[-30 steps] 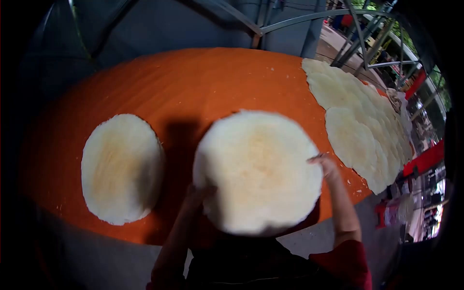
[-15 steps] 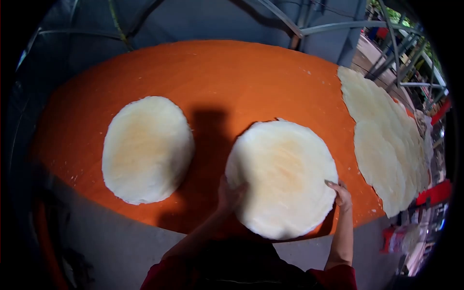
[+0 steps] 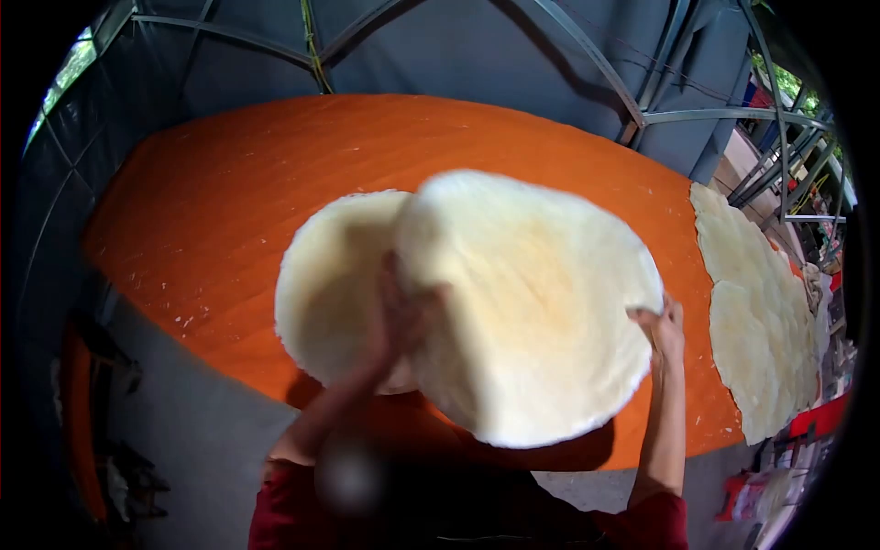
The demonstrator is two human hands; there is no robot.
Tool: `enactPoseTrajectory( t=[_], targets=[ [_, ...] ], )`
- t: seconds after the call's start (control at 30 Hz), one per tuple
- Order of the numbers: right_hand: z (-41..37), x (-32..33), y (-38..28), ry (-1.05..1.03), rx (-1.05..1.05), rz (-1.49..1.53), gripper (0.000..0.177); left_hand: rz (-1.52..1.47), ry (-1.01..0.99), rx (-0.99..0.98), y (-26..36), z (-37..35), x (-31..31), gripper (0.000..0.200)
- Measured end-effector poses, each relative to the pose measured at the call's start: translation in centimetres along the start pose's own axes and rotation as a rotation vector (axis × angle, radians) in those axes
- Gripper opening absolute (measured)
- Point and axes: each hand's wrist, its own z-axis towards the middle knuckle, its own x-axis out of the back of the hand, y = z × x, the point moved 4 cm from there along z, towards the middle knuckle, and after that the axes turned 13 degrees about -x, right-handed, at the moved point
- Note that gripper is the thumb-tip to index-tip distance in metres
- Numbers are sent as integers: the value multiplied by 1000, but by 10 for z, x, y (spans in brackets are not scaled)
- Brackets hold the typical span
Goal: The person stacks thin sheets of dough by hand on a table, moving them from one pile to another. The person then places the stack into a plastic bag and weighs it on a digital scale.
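Observation:
A large round pale flatbread (image 3: 541, 302) with a browned middle is held up above the orange tabletop, slightly tilted. At its right edge my right hand (image 3: 665, 330) pinches it, thumb on top and fingers underneath. My left hand (image 3: 403, 312), a little smeared by motion, grips the left edge with the thumb over the top. Partly under the held one lies a second round flatbread or stack of them (image 3: 316, 275), in shadow; its right side is hidden.
The orange tabletop (image 3: 275, 165) has small white crumbs on it. Overlapping flat sheets of bread (image 3: 756, 339) cover its right end. Behind stand a grey tarp wall (image 3: 440, 55) and metal frame bars (image 3: 724, 115). A bench-like object (image 3: 82, 412) is at lower left.
Both hands have lifted the flatbread off the tabletop, and its left edge now overlaps the other round one. The camera view has shifted left.

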Motion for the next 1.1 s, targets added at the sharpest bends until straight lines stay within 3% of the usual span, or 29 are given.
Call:
enactPoseTrajectory(
  t=[0.07,0.1,0.13,0.27,0.33,0.37,0.4,0.43,0.53,0.67,0.8,0.87,0.9,0.97,1.03,1.1],
  targets=[
    [7,-69,-22,-194,45,15,43,-114,46,53,3,37,61,53],
    [14,-101,-28,-308,72,53,44,-167,-2,115,-10,52,87,41],
    [17,-131,-33,-355,49,95,43,-386,19,-12,-20,60,106,30],
    [36,-222,-20,-505,-117,153,43,-410,96,259,-71,56,172,30],
    [51,-253,12,-555,-226,118,47,-393,76,381,-134,28,184,35],
    [62,-262,38,-587,-258,37,50,-215,84,412,-173,5,185,39],
    [77,-269,78,-408,-251,-29,49,-37,90,443,-201,-17,188,44],
    [84,-270,108,-227,-246,-98,49,-71,120,461,-202,-30,187,47],
    [75,-272,93,-466,-388,-82,54,-140,170,488,-205,-40,180,55],
    [82,-271,101,-498,-424,-128,68,-71,163,504,-211,-43,183,57],
    [61,-263,90,-281,-307,-246,79,181,105,482,-178,-37,177,58],
    [55,-262,83,-255,-190,-337,86,-74,112,591,-287,-50,208,55],
    [55,-261,87,-286,-241,-259,88,-201,109,647,-326,-51,215,54],
    [52,-257,100,-335,-345,-97,92,-295,33,601,-285,-4,212,52],
    [52,-259,109,-324,-398,-129,87,-242,-66,630,-258,25,201,52],
    [48,-258,112,-395,-453,-99,80,-25,-190,724,-251,35,183,53]
  ],
)
